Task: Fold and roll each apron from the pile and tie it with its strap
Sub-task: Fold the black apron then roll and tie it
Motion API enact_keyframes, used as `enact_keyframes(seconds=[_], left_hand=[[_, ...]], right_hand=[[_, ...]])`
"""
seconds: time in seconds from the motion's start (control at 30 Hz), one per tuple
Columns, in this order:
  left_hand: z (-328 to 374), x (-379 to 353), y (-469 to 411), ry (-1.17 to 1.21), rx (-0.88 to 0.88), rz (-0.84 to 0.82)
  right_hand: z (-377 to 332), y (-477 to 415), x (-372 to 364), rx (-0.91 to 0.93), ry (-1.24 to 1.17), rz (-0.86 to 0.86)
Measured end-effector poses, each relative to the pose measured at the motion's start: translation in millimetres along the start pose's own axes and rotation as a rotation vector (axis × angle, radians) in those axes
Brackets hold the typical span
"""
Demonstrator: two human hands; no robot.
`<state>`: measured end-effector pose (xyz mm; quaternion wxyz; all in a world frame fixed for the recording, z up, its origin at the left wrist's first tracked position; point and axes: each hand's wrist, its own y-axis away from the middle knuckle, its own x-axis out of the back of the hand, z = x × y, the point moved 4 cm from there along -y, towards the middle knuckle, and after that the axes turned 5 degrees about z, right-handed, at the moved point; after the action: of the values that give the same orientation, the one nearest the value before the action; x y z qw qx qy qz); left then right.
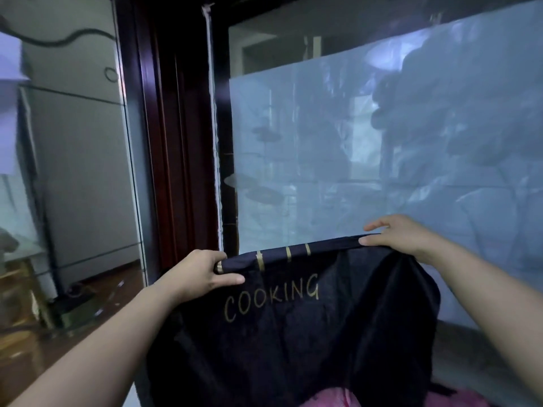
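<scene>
Pinches hem of black COOKING apron point(293, 333): left hand point(202, 274) at nine o'clock, right hand point(402, 236) at three. Not yet folded, rolled, tied.

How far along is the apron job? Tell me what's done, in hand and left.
Done: no rolled or tied apron is in view. In hand: the left hand and right hand pinch the top corners of the black apron, which hangs open, unfolded. Left: fold it, roll it, tie it; pink fabric below may be another.
</scene>
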<state>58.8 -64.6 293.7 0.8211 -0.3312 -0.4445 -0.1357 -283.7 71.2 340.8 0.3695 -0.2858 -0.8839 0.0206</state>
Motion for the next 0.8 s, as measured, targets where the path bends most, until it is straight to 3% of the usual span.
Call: enact_keyframes(seconds=[0.17,0.3,0.4,0.5,0.7,0.8], left_hand=[[-7,-2,3,0.006,-0.008,-0.012],[-1,4,-6,0.002,-0.051,0.069],[-2,6,-10,0.054,-0.019,0.117],[-12,4,-11,0.041,0.056,0.049],[-3,-45,-1,0.177,0.157,-0.344],[-12,-92,17,0.305,0.307,-0.513]], right_hand=[[7,1,-6,-0.108,-0.155,-0.133],[-3,-1,-10,-0.023,-0.031,-0.059],[-9,4,-11,0.018,0.01,-0.159],[-9,4,-6,0.082,0.193,-0.2],[0,-18,11,0.13,0.291,0.273],[3,-16,17,0.095,0.235,0.505]])
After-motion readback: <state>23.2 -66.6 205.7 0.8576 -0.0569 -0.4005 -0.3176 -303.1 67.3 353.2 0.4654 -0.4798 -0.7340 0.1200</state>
